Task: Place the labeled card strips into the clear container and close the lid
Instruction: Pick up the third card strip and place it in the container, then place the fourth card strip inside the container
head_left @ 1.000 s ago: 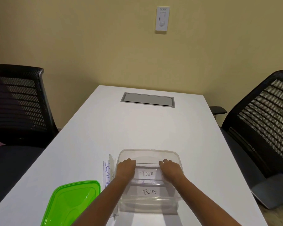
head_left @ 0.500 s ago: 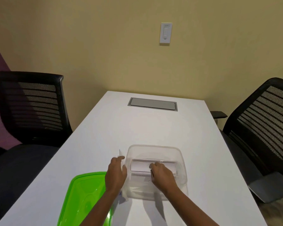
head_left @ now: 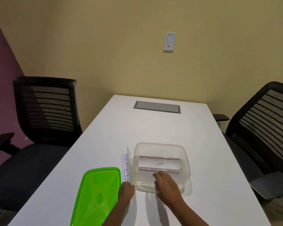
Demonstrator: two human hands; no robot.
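Dim, warm, even overhead light; soft shadows near the right hand (head_left: 167,187); wide-angle bending at edges; slightly soft.

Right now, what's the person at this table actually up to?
A person is packing labeled card strips into a clear container on a white table. The right hand reaches into the container, where a strip marked TIGER already lies. The left hand is at the near end of strips outside the container's left wall; whether it grips them is unclear. The green lid lies off, further left.
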